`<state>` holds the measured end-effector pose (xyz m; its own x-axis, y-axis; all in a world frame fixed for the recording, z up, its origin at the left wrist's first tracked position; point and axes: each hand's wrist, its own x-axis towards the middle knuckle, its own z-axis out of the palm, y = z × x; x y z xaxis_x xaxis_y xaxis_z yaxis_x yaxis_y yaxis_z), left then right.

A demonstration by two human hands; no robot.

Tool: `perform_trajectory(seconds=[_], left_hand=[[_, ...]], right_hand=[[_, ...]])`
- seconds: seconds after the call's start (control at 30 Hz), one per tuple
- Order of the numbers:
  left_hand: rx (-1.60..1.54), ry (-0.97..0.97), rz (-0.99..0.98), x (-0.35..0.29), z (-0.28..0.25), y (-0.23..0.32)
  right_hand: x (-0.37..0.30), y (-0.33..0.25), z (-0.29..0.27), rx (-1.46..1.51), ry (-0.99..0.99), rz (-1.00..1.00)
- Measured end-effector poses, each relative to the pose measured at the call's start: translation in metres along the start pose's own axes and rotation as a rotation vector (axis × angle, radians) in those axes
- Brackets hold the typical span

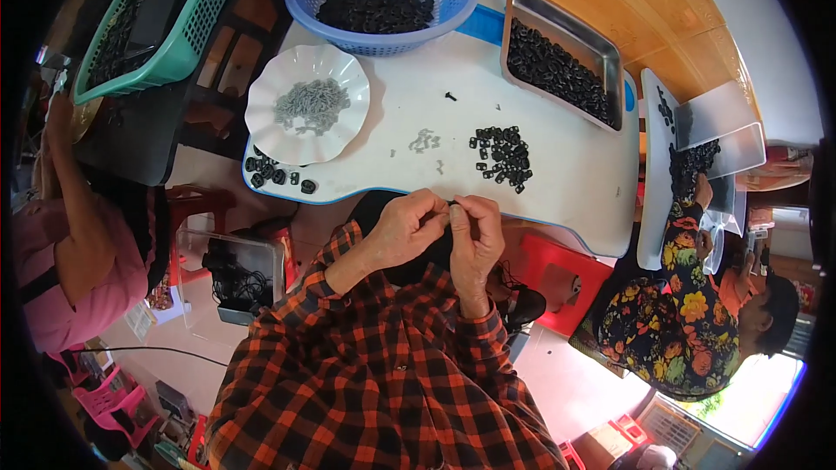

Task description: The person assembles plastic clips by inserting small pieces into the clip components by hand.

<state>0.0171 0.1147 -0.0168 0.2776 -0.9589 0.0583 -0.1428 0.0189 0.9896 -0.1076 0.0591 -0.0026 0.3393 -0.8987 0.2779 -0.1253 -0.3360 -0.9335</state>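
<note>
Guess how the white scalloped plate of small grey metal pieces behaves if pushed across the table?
The white scalloped plate probably slides easily on the smooth white table. Its shallow rim may let the loose grey pieces spill if jolted. It looks light, likely plastic.

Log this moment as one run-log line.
left hand: pinching small part | right hand: pinching same part | ahead: black parts pile on white table
</note>
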Motion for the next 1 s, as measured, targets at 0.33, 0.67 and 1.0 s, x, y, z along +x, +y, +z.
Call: perform_trajectory(seconds=[0.33, 0.67, 1.0], left_hand=[[-0.746, -0.174, -0.248, -0.005, 0.005, 0.004], [-0.465, 0.002, 0.024, -0.009, 0.015, -0.003], [-0.500, 0.040, -0.026, -0.013, 0.016, -0.001]], right_hand=[[-0.009, -0.001, -0.001, 0.237, 0.071, 0.211], [-0.012, -0.014, 0.004, 0.553, 0.141, 0.385], [-0.012, -0.022, 0.012, 0.565, 0.153, 0.389]])
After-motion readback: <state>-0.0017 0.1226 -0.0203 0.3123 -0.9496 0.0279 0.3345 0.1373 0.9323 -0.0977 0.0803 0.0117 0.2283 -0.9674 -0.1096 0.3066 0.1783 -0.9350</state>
